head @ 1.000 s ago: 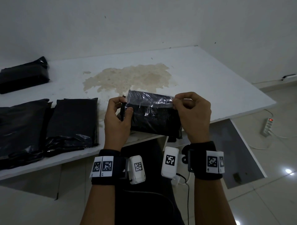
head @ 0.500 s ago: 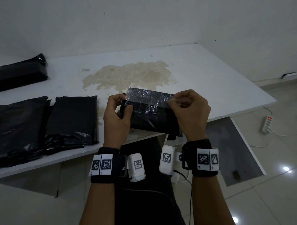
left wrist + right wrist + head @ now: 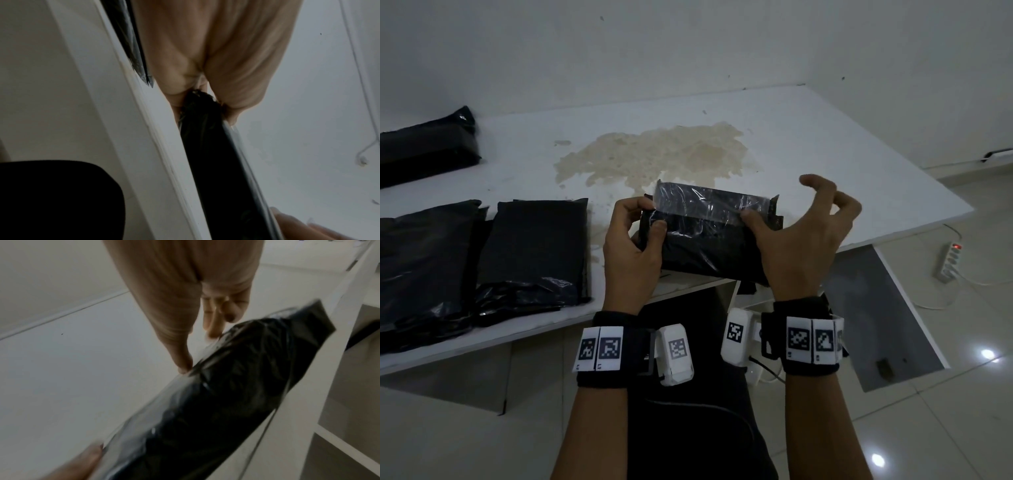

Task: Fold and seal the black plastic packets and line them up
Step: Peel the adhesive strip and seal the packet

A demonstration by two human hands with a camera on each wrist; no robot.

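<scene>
**Packet held over the table's near edge**

I see my left hand point(image 3: 631, 240) gripping the left end of the black packet point(image 3: 709, 236), thumb on the front, fingers curled behind. My right hand point(image 3: 799, 236) is spread wide, thumb tip pressing the clear flap point(image 3: 709, 205) along the packet's top; whether its fingers touch the back I cannot tell, as the wrist view is blurred. The packet hangs just above the white table point(image 3: 825, 144). At nine o'clock from it lie two flat black bags point(image 3: 534, 246), side by side. At ten o'clock, well apart, sits another packet point(image 3: 428, 147). A brownish stain point(image 3: 654, 154) spreads at twelve o'clock.
</scene>
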